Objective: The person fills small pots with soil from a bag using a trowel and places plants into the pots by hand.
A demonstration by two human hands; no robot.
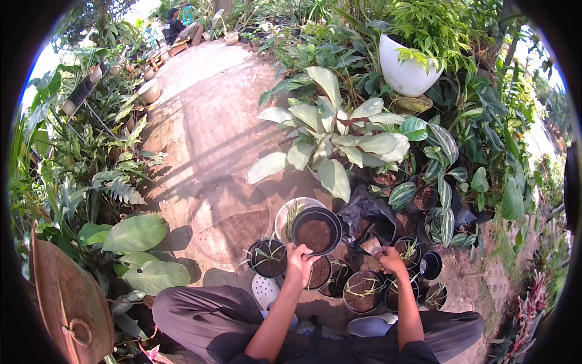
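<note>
My left hand grips the lower rim of a black plastic plant pot and tilts it. Dark brown soil partly fills the pot. A white round container with thin green leaves is partly hidden behind it. My right hand is closed around a small light-brown scoop-like tool, its exact kind hard to tell. Just beyond the tool lies an open black plastic bag holding soil. Below my hands stand black pots with spider-plant-like seedlings, including one pot in front of me.
Another seedling pot stands at left, and a small black pot at right. A large pale-leaved plant spreads beyond the bag. A white planter stands at upper right, a rusty metal object at lower left. A person sits far off.
</note>
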